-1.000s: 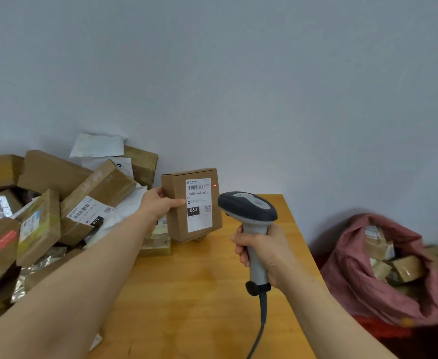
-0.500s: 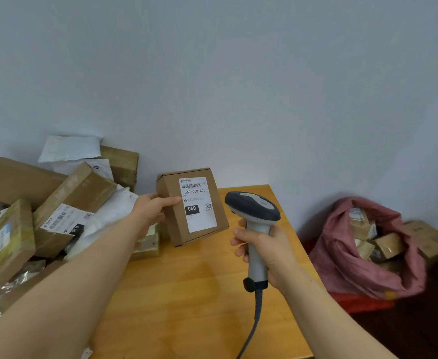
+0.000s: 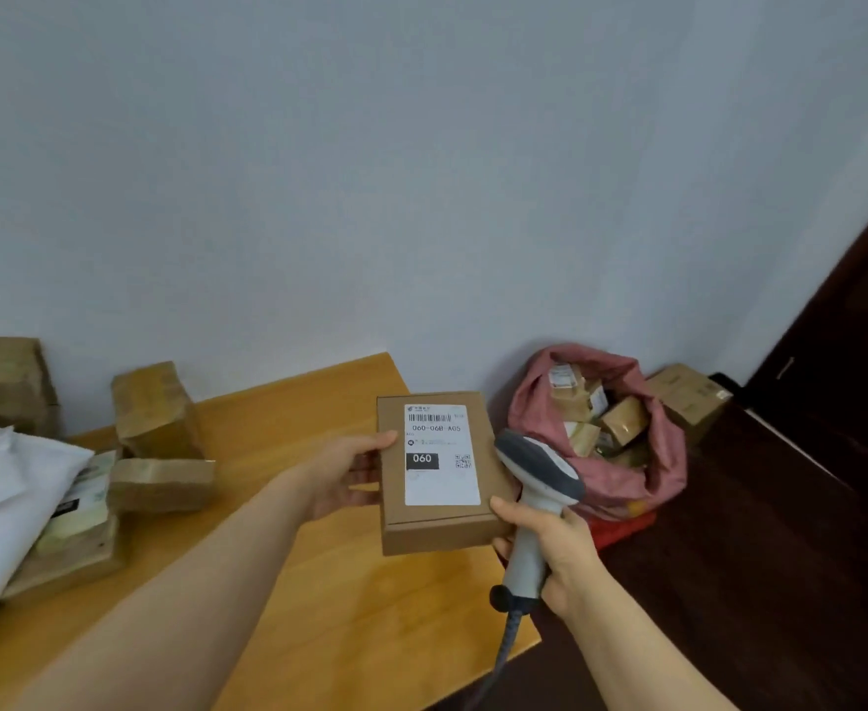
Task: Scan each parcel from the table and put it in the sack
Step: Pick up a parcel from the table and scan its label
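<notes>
Fingers (image 3: 379,440) round parcel (image 3: 439,533) above wooden table (image 3: 277,413)

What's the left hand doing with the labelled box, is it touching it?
Touching. The head view shows the left hand gripping the labelled box at its left edge, with the thumb lying on the front face.

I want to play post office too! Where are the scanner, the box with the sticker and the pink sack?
scanner (image 3: 537,469): head view, on its grey head.
box (image 3: 441,461): head view, on its white sticker.
pink sack (image 3: 530,414): head view, on its left cloth wall.
</notes>
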Motion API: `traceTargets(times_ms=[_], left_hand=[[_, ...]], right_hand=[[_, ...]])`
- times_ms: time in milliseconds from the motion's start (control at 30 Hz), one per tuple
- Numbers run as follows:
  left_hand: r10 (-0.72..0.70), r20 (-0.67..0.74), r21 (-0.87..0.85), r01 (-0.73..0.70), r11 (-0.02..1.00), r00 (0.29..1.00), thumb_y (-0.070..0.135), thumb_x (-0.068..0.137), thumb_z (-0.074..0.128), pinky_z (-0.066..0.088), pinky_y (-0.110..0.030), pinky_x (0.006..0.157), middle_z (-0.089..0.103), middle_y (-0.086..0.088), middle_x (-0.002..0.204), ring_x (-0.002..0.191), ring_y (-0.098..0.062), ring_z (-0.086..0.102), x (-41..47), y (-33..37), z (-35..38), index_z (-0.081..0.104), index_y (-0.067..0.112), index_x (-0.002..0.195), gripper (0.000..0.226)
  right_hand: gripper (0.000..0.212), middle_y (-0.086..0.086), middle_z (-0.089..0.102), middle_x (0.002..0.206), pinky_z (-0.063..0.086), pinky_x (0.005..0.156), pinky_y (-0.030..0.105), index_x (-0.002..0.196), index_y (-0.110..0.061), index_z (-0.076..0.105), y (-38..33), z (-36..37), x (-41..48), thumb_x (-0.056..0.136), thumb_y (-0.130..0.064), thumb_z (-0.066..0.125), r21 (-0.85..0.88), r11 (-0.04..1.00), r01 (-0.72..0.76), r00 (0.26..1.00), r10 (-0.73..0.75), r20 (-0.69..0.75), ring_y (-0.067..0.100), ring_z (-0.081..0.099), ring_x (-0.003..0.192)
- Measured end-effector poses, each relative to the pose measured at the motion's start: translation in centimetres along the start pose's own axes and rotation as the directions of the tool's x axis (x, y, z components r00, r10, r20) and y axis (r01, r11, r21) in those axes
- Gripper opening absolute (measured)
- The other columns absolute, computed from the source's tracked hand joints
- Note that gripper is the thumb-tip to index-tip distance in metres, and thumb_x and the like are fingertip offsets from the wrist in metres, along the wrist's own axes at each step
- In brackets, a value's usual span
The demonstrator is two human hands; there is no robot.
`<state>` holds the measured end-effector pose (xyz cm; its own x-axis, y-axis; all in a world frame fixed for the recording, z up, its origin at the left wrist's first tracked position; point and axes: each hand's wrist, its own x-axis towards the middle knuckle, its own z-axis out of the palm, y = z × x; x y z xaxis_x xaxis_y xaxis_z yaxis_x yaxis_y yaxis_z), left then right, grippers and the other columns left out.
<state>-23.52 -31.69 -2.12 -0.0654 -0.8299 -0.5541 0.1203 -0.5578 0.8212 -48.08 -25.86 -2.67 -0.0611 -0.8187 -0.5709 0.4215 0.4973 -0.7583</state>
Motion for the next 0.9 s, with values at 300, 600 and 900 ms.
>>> traceTargets(times_ms=[300, 600, 900], left_hand=[[-0.247, 0.270, 0.323, 0.154, 0.934, 0.931, 0.032, 0.064, 0.080, 0.055, -0.037, 0.081, 0.069, -0.005, 0.114, 0.104, -0.023, 0.064, 7.6, -1.0, 22.9, 0.065, 0.022, 0.116, 0.056], [-0.159, 0.123, 0.458, 0.086, 0.885, 0.980, 0.023, 0.071, 0.083, 0.056, -0.029, 0.069, 0.069, 0.003, 0.106, 0.089, -0.010, 0.068, 18.6, 1.0, 32.0, 0.058, 0.020, 0.118, 0.053], [0.075, 0.067, 0.978, -0.080, 0.194, 0.995, 0.059, 0.078, 0.062, 0.046, -0.036, 0.090, 0.050, -0.008, 0.128, 0.115, -0.026, 0.053, 36.4, 1.9, 38.2, 0.031, 0.025, 0.143, 0.080]], right_hand=[[0.041, 0.006, 0.074, 0.071, 0.055, 0.049, 0.028, 0.099, -0.003, 0.064, -8.8, -18.1, 7.2, 0.063, 0.004, 0.082, 0.197, 0.978, 0.073, 0.980, -0.034, -0.194, 0.019, 0.071, 0.059], [0.028, 0.016, 0.069, 0.083, 0.059, 0.053, 0.030, 0.101, 0.003, 0.062, -14.0, -25.5, 17.2, 0.075, 0.005, 0.075, 0.251, 0.968, 0.009, 0.960, 0.062, -0.273, 0.024, 0.067, 0.068], [0.022, 0.019, 0.067, 0.082, 0.055, 0.049, 0.024, 0.097, 0.006, 0.063, -17.8, -31.3, 32.8, 0.077, 0.013, 0.068, 0.162, 0.980, -0.114, 0.836, 0.182, -0.517, 0.023, 0.065, 0.068]])
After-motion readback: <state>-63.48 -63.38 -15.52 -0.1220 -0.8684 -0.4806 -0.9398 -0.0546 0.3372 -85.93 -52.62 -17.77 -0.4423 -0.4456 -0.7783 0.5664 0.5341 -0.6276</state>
